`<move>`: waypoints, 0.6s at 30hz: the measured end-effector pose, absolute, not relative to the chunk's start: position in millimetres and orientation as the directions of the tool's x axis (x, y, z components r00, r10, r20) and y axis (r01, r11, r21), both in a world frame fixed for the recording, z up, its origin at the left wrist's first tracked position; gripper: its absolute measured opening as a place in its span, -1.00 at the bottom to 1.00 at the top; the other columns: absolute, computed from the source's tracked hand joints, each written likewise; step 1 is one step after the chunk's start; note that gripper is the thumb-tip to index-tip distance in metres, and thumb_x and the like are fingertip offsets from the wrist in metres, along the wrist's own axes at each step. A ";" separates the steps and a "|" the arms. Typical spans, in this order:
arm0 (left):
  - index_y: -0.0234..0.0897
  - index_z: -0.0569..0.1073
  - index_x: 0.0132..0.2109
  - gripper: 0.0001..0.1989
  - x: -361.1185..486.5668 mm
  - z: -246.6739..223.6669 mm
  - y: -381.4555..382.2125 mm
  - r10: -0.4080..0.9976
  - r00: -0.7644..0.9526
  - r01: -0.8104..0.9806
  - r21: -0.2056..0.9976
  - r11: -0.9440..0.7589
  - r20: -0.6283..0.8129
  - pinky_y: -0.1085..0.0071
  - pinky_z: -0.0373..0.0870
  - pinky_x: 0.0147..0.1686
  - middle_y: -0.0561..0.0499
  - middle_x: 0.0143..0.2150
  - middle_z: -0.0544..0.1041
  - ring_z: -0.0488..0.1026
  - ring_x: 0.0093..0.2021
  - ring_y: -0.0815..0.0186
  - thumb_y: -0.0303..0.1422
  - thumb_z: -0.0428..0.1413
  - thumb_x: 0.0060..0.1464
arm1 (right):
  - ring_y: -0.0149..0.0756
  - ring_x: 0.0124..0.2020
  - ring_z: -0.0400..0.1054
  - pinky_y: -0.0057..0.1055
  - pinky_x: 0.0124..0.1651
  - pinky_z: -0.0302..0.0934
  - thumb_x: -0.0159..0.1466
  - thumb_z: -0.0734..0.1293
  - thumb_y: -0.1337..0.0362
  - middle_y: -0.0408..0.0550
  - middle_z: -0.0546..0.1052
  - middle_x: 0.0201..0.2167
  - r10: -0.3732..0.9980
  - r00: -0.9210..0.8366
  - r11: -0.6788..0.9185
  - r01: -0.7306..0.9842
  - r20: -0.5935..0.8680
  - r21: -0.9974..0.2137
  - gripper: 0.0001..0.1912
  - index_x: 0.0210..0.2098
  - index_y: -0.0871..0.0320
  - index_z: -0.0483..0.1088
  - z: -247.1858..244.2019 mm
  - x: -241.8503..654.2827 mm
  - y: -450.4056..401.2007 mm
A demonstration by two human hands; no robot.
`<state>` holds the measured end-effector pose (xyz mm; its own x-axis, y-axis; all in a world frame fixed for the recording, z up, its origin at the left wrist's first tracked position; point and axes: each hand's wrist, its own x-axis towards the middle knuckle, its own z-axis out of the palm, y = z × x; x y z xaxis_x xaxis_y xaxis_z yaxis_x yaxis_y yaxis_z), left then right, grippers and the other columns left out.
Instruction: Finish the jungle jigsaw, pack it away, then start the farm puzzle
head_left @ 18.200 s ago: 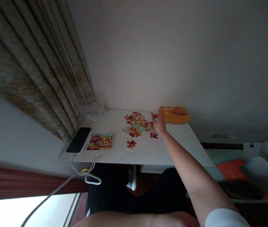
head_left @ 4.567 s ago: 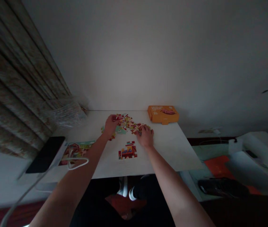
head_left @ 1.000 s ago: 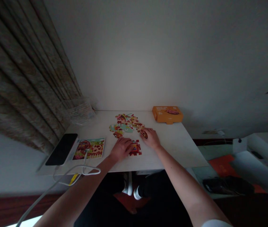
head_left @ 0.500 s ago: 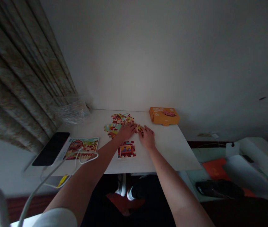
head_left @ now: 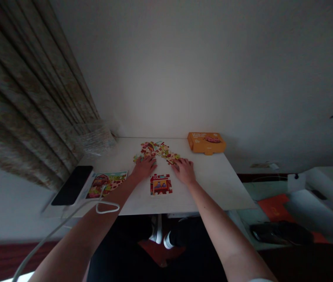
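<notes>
Loose jigsaw puzzle pieces point(head_left: 155, 148) lie in a colourful heap toward the back of the white table point(head_left: 213, 192). My left hand point(head_left: 145, 167) rests on the left part of the heap, fingers stretched forward and covering some pieces. At the heap's right end, my right hand point(head_left: 184, 170) touches pieces with its fingers apart. Between my forearms sits a joined puzzle section point(head_left: 161, 185) showing a red barn. Left of it, partly behind my left forearm, is a farm picture sheet point(head_left: 107, 182).
An orange puzzle box point(head_left: 207, 143) stands at the back right. A black phone point(head_left: 72, 185) lies at the left edge with a white cable point(head_left: 66, 219) crossing over my left arm. A clear plastic bag point(head_left: 95, 140) sits at the back left, beside the curtain.
My left hand has moved left and nearer to me, away from my right hand, uncovering pieces in the middle. My right hand stays by the right end of the heap.
</notes>
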<state>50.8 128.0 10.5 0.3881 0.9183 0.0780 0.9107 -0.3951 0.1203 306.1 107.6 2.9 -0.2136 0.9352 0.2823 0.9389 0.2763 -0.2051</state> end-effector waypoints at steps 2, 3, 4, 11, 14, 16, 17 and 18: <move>-0.13 0.47 0.25 -0.61 47.2 13.0 125.8 0.928 0.360 0.922 0.115 -0.369 0.092 -0.14 0.09 0.39 -0.16 0.36 0.42 0.27 0.40 0.02 -0.22 -0.07 0.42 | -0.01 0.15 0.28 -0.07 0.18 0.06 0.51 0.14 0.04 0.14 0.51 0.16 0.944 -0.170 0.234 0.949 0.281 -0.211 -0.54 0.27 0.03 0.41 -0.2 305.7 109.9; -0.14 0.49 0.23 -0.62 46.2 14.1 125.3 0.933 0.346 0.928 0.111 -0.355 0.098 -0.14 0.09 0.39 -0.17 0.34 0.44 0.29 0.39 0.02 -0.23 -0.06 0.41 | 0.01 0.19 0.26 -0.02 0.21 0.05 0.51 0.13 0.04 0.16 0.49 0.20 0.951 -0.124 0.190 0.957 0.283 -0.220 -0.52 0.28 0.05 0.39 -1.8 305.2 111.1; -0.15 0.51 0.21 -0.63 45.9 15.0 125.2 0.939 0.330 0.934 0.108 -0.340 0.102 -0.15 0.08 0.39 -0.17 0.33 0.45 0.31 0.37 0.01 -0.23 -0.04 0.40 | 0.04 0.23 0.24 0.03 0.24 0.03 0.51 0.12 0.04 0.19 0.47 0.23 0.957 -0.074 0.143 0.962 0.282 -0.231 -0.51 0.29 0.08 0.39 -3.3 304.5 112.2; -0.17 0.40 0.33 -0.53 80.8 13.1 133.6 0.953 0.239 0.955 0.132 -0.266 0.186 -0.09 -0.01 0.45 -0.18 0.41 0.36 0.27 0.40 0.02 -0.27 0.00 0.35 | 0.07 0.36 0.15 0.20 0.38 -0.11 0.49 0.13 0.01 0.20 0.35 0.36 0.959 -0.039 0.122 0.950 0.280 -0.286 -0.46 0.34 0.09 0.32 -4.2 303.6 114.0; -0.14 0.30 0.42 -0.50 109.4 11.4 140.2 0.925 0.342 0.920 0.144 -0.366 0.165 -0.06 -0.02 0.46 -0.15 0.47 0.27 0.18 0.47 0.09 -0.23 -0.09 0.41 | 0.01 0.41 0.10 0.17 0.39 -0.12 0.51 0.10 0.00 0.10 0.33 0.40 0.951 -0.183 0.245 0.937 0.249 -0.248 -0.51 0.31 -0.01 0.35 -2.7 305.9 113.7; -0.09 0.21 0.47 -0.48 123.1 11.3 143.2 0.909 0.401 0.895 0.163 -0.415 0.115 -0.12 -0.05 0.46 -0.12 0.49 0.24 0.14 0.49 0.11 -0.20 -0.15 0.44 | 0.01 0.41 0.09 0.21 0.38 -0.13 0.52 0.08 -0.01 0.09 0.34 0.38 0.958 -0.186 0.237 0.943 0.218 -0.234 -0.51 0.29 -0.03 0.37 -2.6 306.7 114.3; -0.06 0.16 0.49 -0.47 127.1 11.4 144.0 0.900 0.425 0.884 0.171 -0.435 0.092 -0.16 -0.06 0.46 -0.09 0.50 0.22 0.13 0.49 0.11 -0.18 -0.17 0.46 | 0.02 0.41 0.10 0.23 0.38 -0.14 0.52 0.07 -0.02 0.11 0.35 0.38 0.964 -0.162 0.210 0.950 0.210 -0.233 -0.50 0.30 -0.03 0.37 -2.9 306.7 114.8; -0.02 0.13 0.50 -0.46 129.2 11.4 144.2 0.893 0.445 0.875 0.176 -0.451 0.073 -0.20 -0.08 0.45 -0.07 0.51 0.22 0.13 0.49 0.11 -0.18 -0.19 0.46 | 0.03 0.41 0.10 0.25 0.38 -0.15 0.52 0.07 -0.03 0.13 0.35 0.38 0.969 -0.133 0.181 0.955 0.208 -0.234 -0.48 0.31 -0.01 0.35 -3.5 306.6 115.4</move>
